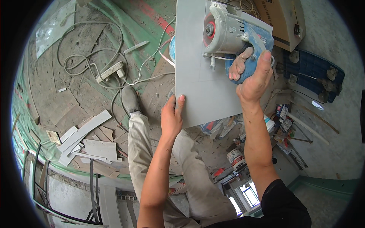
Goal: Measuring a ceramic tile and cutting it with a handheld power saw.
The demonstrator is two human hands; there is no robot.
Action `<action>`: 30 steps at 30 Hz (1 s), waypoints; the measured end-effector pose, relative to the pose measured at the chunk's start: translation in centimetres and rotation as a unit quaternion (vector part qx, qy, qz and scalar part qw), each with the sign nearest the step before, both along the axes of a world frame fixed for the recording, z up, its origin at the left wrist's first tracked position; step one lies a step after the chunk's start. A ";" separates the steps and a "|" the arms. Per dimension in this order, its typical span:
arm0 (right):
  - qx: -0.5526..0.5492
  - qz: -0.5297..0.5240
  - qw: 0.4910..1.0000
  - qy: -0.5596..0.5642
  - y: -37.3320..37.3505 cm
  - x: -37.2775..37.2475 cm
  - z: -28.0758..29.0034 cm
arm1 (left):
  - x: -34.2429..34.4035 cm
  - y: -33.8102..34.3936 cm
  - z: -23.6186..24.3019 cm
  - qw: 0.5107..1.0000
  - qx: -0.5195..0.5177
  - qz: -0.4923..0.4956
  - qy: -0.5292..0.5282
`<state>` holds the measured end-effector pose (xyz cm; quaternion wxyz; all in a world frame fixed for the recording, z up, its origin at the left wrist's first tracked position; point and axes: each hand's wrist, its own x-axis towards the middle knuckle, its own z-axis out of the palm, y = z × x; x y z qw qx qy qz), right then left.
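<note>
Fingers of my right hand (pixel 251 72) wrap blue handle of tile cutter (pixel 232 32), red disc at grey tile (pixel 201 72) surface. My left hand (pixel 172 117) pinches tile's near edge, thumb on top, fingers beneath. Tile sits above my knee. Cardboard box (pixel 279 19) behind cutter, contents hidden. Paint can (pixel 235 156) on floor, lid shut. Power strip (pixel 110 71) among cables, tile offcuts (pixel 87 142) left.

left of my left-hand fingers (pixel 178 102) i see the dusty floor (pixel 81 97) carrying a white power strip (pixel 110 71) with tangled cords, below it pale tile offcuts (pixel 85 142); right of them lie small cans (pixel 234 155) and packets.
</note>
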<state>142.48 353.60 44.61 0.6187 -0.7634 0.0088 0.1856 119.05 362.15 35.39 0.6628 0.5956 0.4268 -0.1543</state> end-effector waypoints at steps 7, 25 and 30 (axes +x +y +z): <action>0.035 -0.010 0.999 -0.006 0.0 -0.6 -0.4 | 0.0 0.2 0.0 1.000 -0.001 0.004 -0.008; 0.010 -0.001 1.000 0.009 -1.6 -2.1 -0.5 | -0.3 -0.2 -0.7 0.999 0.017 0.011 -0.030; 0.001 0.000 1.000 0.007 -1.8 -2.3 -0.5 | 0.0 -0.4 -0.6 0.999 0.016 0.010 -0.031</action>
